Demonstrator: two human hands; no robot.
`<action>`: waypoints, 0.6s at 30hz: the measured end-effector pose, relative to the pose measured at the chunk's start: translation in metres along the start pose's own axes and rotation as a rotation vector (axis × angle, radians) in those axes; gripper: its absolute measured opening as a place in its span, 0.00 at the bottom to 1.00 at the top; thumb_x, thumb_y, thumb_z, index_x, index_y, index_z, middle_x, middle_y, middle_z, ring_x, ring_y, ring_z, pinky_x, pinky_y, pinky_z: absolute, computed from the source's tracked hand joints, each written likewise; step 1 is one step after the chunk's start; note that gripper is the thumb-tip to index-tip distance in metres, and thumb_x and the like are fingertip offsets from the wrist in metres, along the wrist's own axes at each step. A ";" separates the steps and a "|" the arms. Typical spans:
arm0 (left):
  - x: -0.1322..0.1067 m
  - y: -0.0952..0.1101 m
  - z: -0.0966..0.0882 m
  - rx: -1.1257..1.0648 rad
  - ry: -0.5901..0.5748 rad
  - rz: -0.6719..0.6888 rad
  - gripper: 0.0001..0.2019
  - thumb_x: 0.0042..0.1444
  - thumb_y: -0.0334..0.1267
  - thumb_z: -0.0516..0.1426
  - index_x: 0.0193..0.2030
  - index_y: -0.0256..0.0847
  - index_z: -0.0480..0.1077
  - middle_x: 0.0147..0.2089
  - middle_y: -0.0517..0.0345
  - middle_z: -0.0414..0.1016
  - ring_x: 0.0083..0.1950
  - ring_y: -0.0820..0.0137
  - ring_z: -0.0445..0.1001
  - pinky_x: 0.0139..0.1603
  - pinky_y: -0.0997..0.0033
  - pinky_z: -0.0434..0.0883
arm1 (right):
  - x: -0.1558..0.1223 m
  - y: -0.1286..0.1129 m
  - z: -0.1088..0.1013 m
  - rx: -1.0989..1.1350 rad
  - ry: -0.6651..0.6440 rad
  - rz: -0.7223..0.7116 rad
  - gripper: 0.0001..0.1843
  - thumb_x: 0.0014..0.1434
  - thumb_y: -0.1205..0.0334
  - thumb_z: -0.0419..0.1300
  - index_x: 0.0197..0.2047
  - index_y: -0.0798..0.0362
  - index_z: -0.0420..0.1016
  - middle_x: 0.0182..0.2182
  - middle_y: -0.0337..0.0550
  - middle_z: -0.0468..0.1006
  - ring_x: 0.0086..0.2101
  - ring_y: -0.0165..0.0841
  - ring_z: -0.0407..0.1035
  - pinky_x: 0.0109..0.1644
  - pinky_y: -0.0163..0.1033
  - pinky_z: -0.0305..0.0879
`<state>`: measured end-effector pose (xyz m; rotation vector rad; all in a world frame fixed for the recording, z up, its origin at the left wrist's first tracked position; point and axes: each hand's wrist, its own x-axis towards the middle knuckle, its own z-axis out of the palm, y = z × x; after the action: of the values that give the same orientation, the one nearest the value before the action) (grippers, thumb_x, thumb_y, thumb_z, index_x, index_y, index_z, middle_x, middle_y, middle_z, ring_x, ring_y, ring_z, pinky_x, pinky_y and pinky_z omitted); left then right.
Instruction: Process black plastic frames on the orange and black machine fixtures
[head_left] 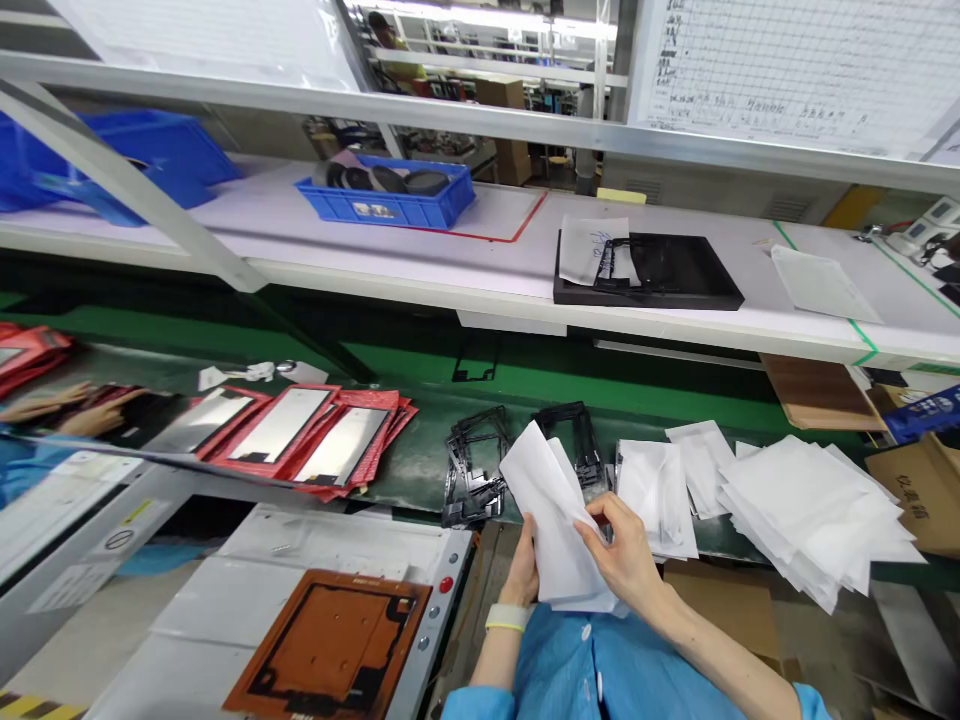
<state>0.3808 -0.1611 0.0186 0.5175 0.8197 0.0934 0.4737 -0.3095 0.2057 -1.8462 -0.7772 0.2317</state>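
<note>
A few white paper sheets or sleeves (551,540) are held upright in front of my blue jacket. My left hand (523,570) grips their lower left edge, fingers partly hidden behind them. On the right side, my right hand (619,545) pinches an edge between thumb and fingers. Just beyond lie a heap of thin black frames (474,465) and a second heap of black frames (577,435). To the right of my hands rest a small stack of white sleeves (652,495) and a large fanned pile of white sleeves (817,510).
Red bubble-wrap pouches (360,450) with shiny panels lie left, near a co-worker's hands (90,410). An orange-brown fixture plate (330,640) sits on the machine at lower left. The shelf above holds a blue bin (382,208) and a black tray (690,270). A cardboard box (919,490) stands far right.
</note>
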 end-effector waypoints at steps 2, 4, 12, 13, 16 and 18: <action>-0.002 0.006 -0.004 0.084 -0.035 0.027 0.39 0.56 0.73 0.63 0.57 0.38 0.78 0.55 0.39 0.86 0.62 0.45 0.82 0.65 0.46 0.80 | -0.001 -0.006 -0.002 0.022 0.022 0.020 0.09 0.74 0.51 0.61 0.41 0.44 0.74 0.36 0.43 0.77 0.35 0.41 0.72 0.40 0.45 0.69; -0.005 0.013 -0.004 0.166 -0.070 0.048 0.37 0.54 0.72 0.64 0.55 0.40 0.79 0.53 0.40 0.87 0.60 0.46 0.83 0.62 0.46 0.81 | -0.002 -0.008 -0.008 0.029 0.041 0.045 0.08 0.74 0.51 0.60 0.43 0.43 0.75 0.36 0.43 0.77 0.35 0.41 0.72 0.40 0.45 0.69; -0.029 0.055 0.036 0.270 -0.133 0.157 0.30 0.55 0.68 0.67 0.34 0.44 0.63 0.26 0.69 0.67 0.22 0.78 0.66 0.30 0.72 0.74 | -0.009 0.027 -0.066 0.000 0.363 0.191 0.13 0.71 0.47 0.63 0.48 0.47 0.73 0.38 0.44 0.77 0.37 0.39 0.71 0.41 0.43 0.69; -0.033 0.062 0.043 0.284 -0.129 0.181 0.30 0.55 0.68 0.67 0.34 0.44 0.62 0.25 0.71 0.65 0.21 0.78 0.65 0.27 0.73 0.72 | -0.010 0.037 -0.077 0.012 0.439 0.216 0.15 0.70 0.45 0.64 0.48 0.48 0.73 0.39 0.44 0.77 0.37 0.39 0.71 0.42 0.43 0.70; -0.046 0.081 0.058 0.335 -0.079 0.283 0.31 0.55 0.70 0.66 0.33 0.45 0.61 0.24 0.73 0.61 0.18 0.79 0.63 0.22 0.75 0.67 | -0.009 0.072 -0.119 0.069 0.684 0.295 0.23 0.62 0.41 0.68 0.50 0.50 0.72 0.39 0.43 0.78 0.38 0.38 0.72 0.43 0.43 0.70; -0.054 0.093 0.063 0.394 -0.044 0.347 0.31 0.56 0.70 0.65 0.33 0.45 0.61 0.24 0.74 0.61 0.17 0.79 0.62 0.20 0.74 0.66 | -0.007 0.101 -0.156 0.109 0.817 0.338 0.27 0.56 0.41 0.71 0.49 0.51 0.73 0.40 0.44 0.78 0.37 0.38 0.72 0.44 0.44 0.71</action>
<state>0.3998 -0.1204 0.1348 1.0289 0.6998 0.2412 0.5866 -0.4548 0.1786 -1.7425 0.1106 -0.2602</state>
